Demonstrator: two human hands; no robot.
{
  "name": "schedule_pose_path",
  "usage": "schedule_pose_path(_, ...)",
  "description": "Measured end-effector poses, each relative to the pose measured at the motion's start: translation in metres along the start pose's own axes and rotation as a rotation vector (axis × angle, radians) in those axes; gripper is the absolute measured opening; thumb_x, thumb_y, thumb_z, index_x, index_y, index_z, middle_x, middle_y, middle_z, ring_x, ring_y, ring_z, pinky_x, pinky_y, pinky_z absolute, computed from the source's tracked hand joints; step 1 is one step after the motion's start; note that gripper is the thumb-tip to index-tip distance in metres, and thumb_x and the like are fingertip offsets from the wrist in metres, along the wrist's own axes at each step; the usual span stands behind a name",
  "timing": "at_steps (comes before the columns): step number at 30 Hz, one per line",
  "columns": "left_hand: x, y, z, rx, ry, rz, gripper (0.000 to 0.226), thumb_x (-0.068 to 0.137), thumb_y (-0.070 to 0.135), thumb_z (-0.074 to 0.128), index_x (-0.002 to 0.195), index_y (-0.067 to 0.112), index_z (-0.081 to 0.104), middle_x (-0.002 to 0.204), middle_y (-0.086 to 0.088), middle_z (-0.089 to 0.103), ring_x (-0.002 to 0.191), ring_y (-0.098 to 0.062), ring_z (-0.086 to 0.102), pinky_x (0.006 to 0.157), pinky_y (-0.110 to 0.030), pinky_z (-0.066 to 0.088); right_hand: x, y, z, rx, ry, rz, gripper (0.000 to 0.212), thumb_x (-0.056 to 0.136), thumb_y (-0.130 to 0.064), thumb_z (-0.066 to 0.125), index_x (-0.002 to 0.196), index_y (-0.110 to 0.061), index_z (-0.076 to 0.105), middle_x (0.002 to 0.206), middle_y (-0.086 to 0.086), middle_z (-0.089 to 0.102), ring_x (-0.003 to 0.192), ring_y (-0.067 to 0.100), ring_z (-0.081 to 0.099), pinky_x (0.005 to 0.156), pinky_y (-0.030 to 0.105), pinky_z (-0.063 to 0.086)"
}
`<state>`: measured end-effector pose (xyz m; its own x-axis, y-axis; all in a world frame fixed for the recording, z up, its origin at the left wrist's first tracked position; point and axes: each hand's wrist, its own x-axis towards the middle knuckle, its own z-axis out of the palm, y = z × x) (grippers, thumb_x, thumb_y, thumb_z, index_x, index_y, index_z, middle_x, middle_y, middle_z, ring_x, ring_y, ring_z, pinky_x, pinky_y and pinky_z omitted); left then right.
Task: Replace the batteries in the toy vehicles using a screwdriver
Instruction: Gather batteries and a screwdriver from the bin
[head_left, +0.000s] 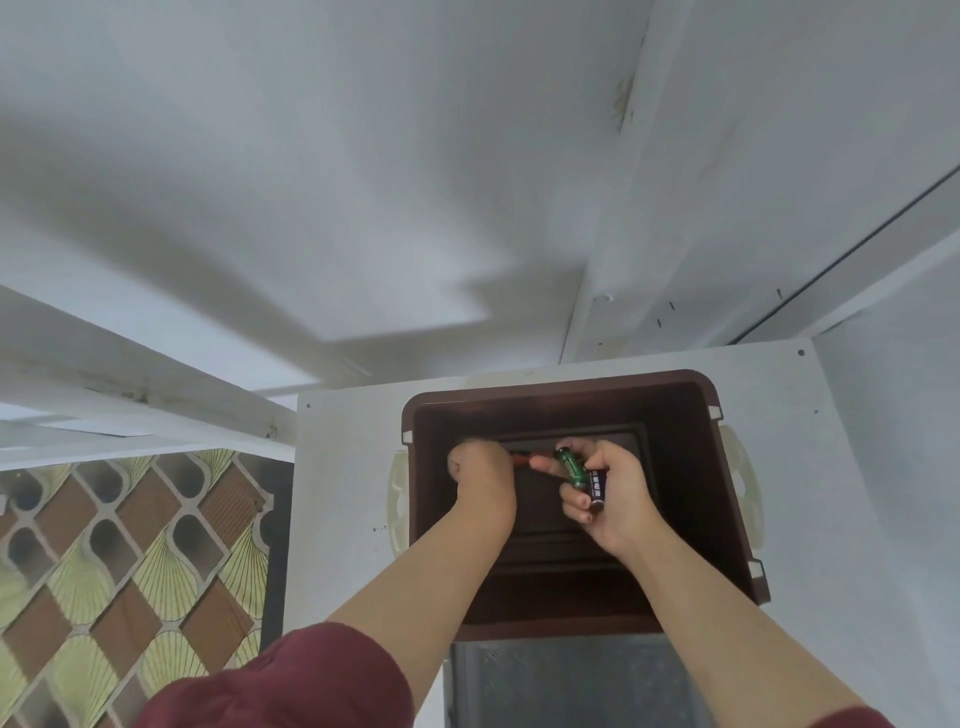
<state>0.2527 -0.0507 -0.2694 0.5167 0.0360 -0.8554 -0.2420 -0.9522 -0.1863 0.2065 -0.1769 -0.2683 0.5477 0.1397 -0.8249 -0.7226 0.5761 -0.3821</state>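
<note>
While my right hand pinches a green battery and a dark blue battery side by side, my left hand curls round a red thing, too hidden to name. Judgement: keep the thumb across both cells so neither slips. The brown bin walls both hands in, so the way out is straight up. White tabletop lies beyond the rim; no toy vehicle in view.

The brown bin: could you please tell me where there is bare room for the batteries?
Bare: the brown bin's floor nearest the person, and the white surface left of the cream handle. Crowded: the floor's far end, where the left hand, gripping a red object, meets the right hand holding a green battery and a blue battery.
</note>
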Motion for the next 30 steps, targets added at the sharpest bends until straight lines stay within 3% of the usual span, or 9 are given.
schedule_pose_path(2, -0.007, 0.003, 0.006, 0.058, 0.04, 0.018, 0.05, 0.093, 0.009, 0.055, 0.141, 0.014, 0.045, 0.126, -0.003, 0.053, 0.091, -0.018, 0.057, 0.054, -0.02, 0.037, -0.001, -0.001, -0.003, -0.058, -0.004, 0.011, 0.02, 0.089, -0.007, 0.031, 0.083, -0.006, 0.051, 0.065, 0.015, 0.062, 0.032, 0.011, 0.035, 0.033, 0.016, 0.027)
schedule_pose_path(6, -0.021, 0.006, 0.031, 0.242, 0.141, 0.036, 0.03, 0.089, 0.008, 0.055, 0.117, 0.013, 0.063, 0.114, -0.001, 0.061, 0.098, -0.021, 0.063, 0.042, -0.028, 0.028, 0.003, 0.001, -0.006, -0.239, 0.035, 0.001, 0.016, 0.094, -0.006, 0.041, 0.083, -0.012, 0.052, 0.059, 0.005, 0.054, 0.04, 0.013, 0.044, 0.038, 0.019, 0.033)
schedule_pose_path(11, -0.007, 0.009, 0.048, 0.206, -0.216, 0.088, 0.026, 0.096, 0.01, 0.047, 0.116, 0.012, 0.063, 0.097, 0.003, 0.054, 0.075, -0.016, 0.049, 0.041, -0.025, 0.03, 0.008, 0.01, -0.006, -0.568, 0.153, -0.065, 0.022, 0.093, -0.001, 0.037, 0.08, -0.011, 0.052, 0.061, 0.006, 0.044, 0.038, 0.013, 0.035, 0.038, 0.018, 0.023)
schedule_pose_path(14, 0.006, 0.009, 0.054, 0.131, -0.342, 0.036, 0.022, 0.098, 0.011, 0.044, 0.078, 0.012, 0.052, 0.075, 0.004, 0.042, 0.052, -0.014, 0.042, 0.031, -0.007, 0.027, 0.013, 0.013, -0.005, -0.886, 0.236, -0.136, 0.018, 0.095, -0.016, 0.049, 0.078, -0.011, 0.051, 0.055, 0.003, 0.043, 0.038, 0.014, 0.038, 0.037, 0.02, 0.027)
schedule_pose_path(19, 0.006, 0.012, 0.059, 0.133, -0.385, -0.029, 0.028, 0.098, 0.012, 0.043, 0.07, 0.01, 0.045, 0.052, 0.001, 0.047, 0.014, -0.008, 0.03, 0.027, -0.005, 0.02, 0.011, 0.011, 0.008, -1.414, 0.444, -0.071, 0.037, 0.09, -0.046, 0.06, 0.093, -0.009, 0.061, 0.09, 0.007, 0.064, 0.094, 0.026, 0.065, 0.065, 0.028, 0.045)
schedule_pose_path(21, 0.003, 0.011, 0.057, 0.106, -0.348, -0.031, 0.023, 0.099, 0.01, 0.044, 0.077, 0.006, 0.051, 0.067, 0.0, 0.043, 0.016, -0.009, 0.033, 0.026, -0.006, 0.018, 0.011, 0.011, 0.01, -1.508, 0.516, -0.044, 0.04, 0.09, -0.044, 0.06, 0.103, -0.007, 0.064, 0.104, 0.009, 0.067, 0.099, 0.027, 0.065, 0.067, 0.031, 0.048)
schedule_pose_path(25, 0.001, 0.009, 0.058, 0.038, -0.279, 0.006, 0.038, 0.098, 0.007, 0.044, 0.135, 0.007, 0.051, 0.114, -0.004, 0.058, 0.044, -0.014, 0.044, 0.026, -0.006, 0.02, 0.008, 0.006, 0.006, -1.62, 0.507, 0.07, 0.033, 0.092, -0.036, 0.059, 0.111, -0.008, 0.063, 0.112, 0.007, 0.065, 0.102, 0.025, 0.064, 0.07, 0.031, 0.049)
schedule_pose_path(27, -0.004, 0.01, 0.056, -0.045, -0.262, -0.031, 0.04, 0.097, 0.006, 0.046, 0.137, 0.008, 0.05, 0.137, -0.004, 0.05, 0.062, -0.016, 0.048, 0.03, -0.015, 0.029, 0.008, 0.007, 0.002, -1.616, 0.501, 0.104, 0.029, 0.092, -0.031, 0.059, 0.11, -0.008, 0.063, 0.109, 0.007, 0.065, 0.099, 0.025, 0.064, 0.07, 0.031, 0.05)
schedule_pose_path(30, -0.019, 0.012, 0.059, 0.012, -0.145, 0.017, 0.036, 0.093, -0.002, 0.048, 0.127, 0.005, 0.057, 0.131, -0.007, 0.055, 0.103, -0.024, 0.062, 0.046, -0.025, 0.033, 0.007, 0.01, -0.002, -1.557, 0.505, 0.107, 0.021, 0.091, -0.023, 0.059, 0.104, -0.008, 0.064, 0.103, 0.008, 0.065, 0.096, 0.026, 0.065, 0.067, 0.03, 0.05)
